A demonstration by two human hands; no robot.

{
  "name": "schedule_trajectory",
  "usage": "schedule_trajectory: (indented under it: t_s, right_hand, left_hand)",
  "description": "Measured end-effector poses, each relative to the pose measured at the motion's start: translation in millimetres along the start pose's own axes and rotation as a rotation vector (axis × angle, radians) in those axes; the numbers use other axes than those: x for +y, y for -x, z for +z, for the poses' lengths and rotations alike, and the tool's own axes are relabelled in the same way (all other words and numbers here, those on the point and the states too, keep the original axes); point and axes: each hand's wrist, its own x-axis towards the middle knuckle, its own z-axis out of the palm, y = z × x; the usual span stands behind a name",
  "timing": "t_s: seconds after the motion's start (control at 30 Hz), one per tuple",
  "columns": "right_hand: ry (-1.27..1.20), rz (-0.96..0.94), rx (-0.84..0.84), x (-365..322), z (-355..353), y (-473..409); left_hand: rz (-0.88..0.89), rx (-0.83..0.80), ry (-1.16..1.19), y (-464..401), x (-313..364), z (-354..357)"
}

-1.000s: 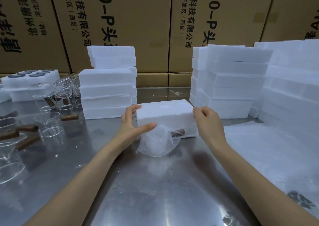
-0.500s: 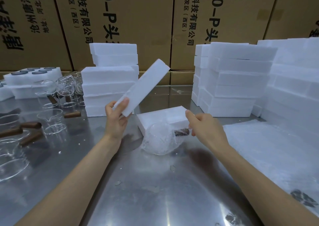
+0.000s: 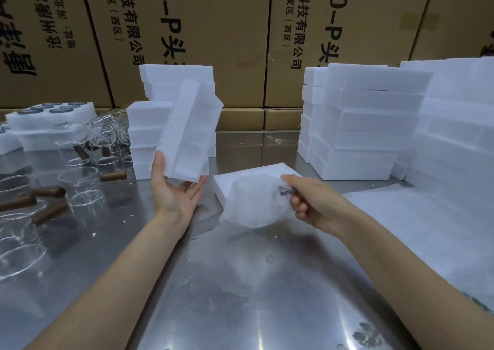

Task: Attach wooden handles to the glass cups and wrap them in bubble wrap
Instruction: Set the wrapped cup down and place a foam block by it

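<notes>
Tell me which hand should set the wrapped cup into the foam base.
Right, probably. The right hand already grips the wrapped cup by its handle beside the foam base, while the left hand holds up the lid.

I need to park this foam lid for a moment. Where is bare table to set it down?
Bare steel table lies in front, between the two forearms, and behind the open foam box, between the foam stacks and. The left is crowded with glass cups and wooden handles; bubble wrap sheet covers the right.
</notes>
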Motion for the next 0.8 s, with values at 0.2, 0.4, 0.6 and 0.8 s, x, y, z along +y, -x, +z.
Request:
schedule_trajectory:
  t_s: [0.2, 0.4, 0.6, 0.8]
  right_hand:
    - [-0.027, -0.127, 0.12, -28.2, -3.7, -26.5]
    - [0.24, -0.109, 0.074, -40.2, 8.6, -63.4]
    - [0.546, -0.021, -0.063, -46.6, 13.1, -74.3]
    - [1.034, -0.051, -0.057, -46.9, 27.2, -77.6]
  left_hand:
    - [-0.003, -0.003, -0.018, 0.8, -0.9, 2.8]
    - [-0.003, -0.03, -0.056, -0.3, -2.9, 2.3]
    - [0.027, -0.064, -0.118, -2.5, -4.9, 1.9]
    - [0.042, -0.071, -0.209, 1.0, -7.7, 6.2]
